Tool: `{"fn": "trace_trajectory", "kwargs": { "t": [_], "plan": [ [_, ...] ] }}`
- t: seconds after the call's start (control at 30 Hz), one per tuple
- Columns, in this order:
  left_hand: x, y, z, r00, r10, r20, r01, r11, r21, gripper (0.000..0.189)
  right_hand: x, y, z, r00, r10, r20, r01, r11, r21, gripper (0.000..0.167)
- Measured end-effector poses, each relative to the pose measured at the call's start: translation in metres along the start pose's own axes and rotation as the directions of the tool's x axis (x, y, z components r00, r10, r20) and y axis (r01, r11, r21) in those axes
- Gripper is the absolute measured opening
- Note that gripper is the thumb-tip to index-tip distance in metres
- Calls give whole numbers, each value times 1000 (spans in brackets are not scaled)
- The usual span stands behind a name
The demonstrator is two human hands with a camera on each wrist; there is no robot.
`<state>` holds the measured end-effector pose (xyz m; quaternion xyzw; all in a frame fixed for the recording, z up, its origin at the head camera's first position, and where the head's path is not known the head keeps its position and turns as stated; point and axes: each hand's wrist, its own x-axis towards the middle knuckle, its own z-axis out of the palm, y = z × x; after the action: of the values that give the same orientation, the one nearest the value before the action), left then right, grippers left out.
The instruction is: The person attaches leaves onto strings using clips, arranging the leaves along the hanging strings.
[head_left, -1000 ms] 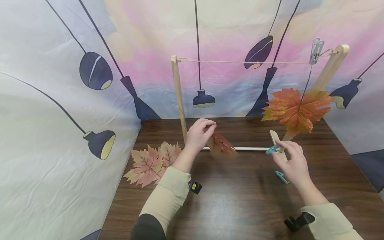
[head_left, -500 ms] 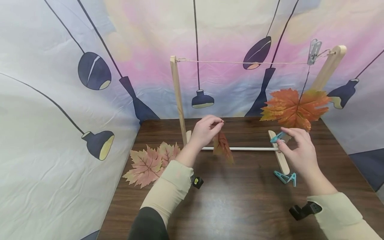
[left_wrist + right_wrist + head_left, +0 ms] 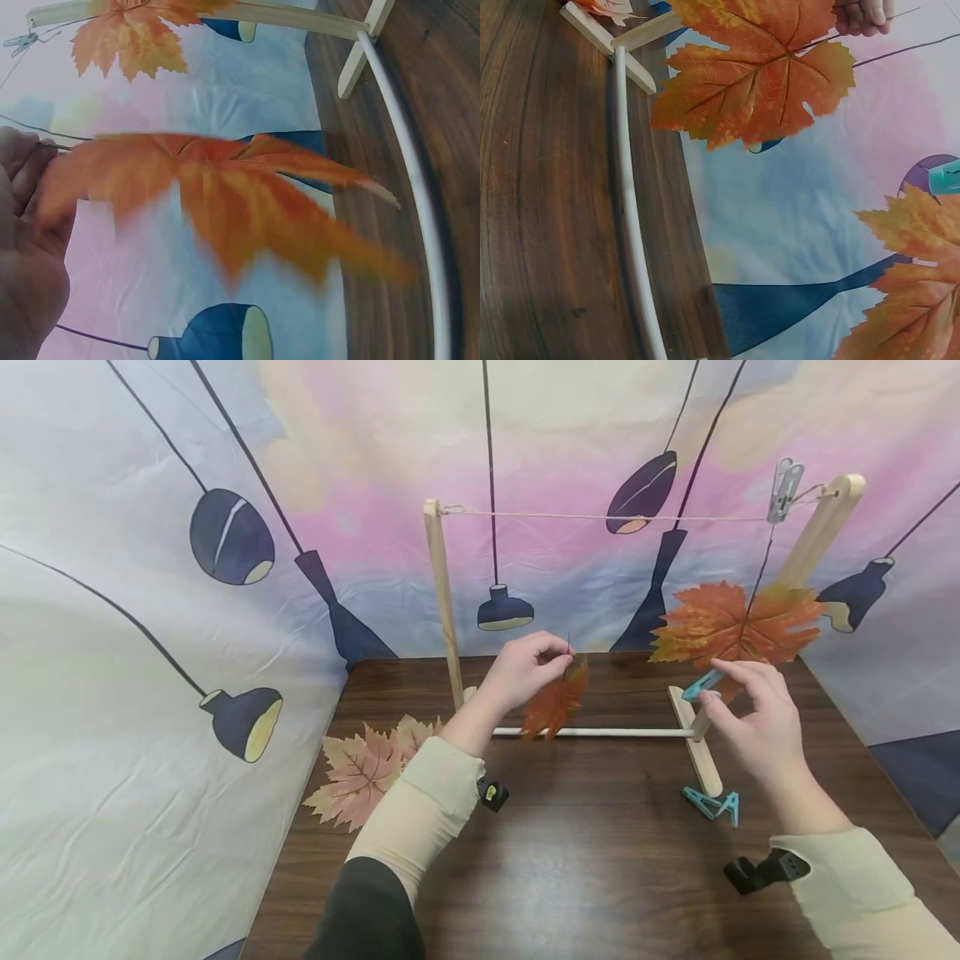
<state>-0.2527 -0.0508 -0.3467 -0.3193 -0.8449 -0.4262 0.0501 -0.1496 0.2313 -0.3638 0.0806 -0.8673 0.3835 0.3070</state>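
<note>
Partly hidden: pale leaves [image 3: 363, 773], perhaps two | left hand [image 3: 525, 670] pinches leaf stem [image 3: 568, 642] | right hand [image 3: 761, 727] pinches blue clip [image 3: 701, 685]

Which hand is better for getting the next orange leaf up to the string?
The left hand, I think: it pinches the orange leaf by its stem, lower than the string. The right hand holds a blue clip, so it may suit clipping afterwards.
</note>
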Motion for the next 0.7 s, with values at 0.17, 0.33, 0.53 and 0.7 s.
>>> {"fn": "trace_trajectory", "kwargs": {
  "t": [0.17, 0.33, 0.53, 0.7],
  "plan": [
    [6, 4, -6, 999, 12, 33, -13, 1000, 15, 13, 5, -3, -4, 1000, -2, -8, 2, 1000, -19, 40],
    [11, 11, -9, 999, 8, 46, -9, 999, 34, 15, 11, -5, -5, 999, -28, -22, 28, 999, -18, 40],
    [18, 20, -8, 999, -4, 54, 2, 999, 48, 16, 21, -10, -9, 997, -61, -45, 60, 998, -24, 40],
    [23, 27, -8, 999, 35, 13, -36, 995, 96, 16, 29, -15, -15, 998, -43, -41, 42, 999, -30, 40]
  ]
}}
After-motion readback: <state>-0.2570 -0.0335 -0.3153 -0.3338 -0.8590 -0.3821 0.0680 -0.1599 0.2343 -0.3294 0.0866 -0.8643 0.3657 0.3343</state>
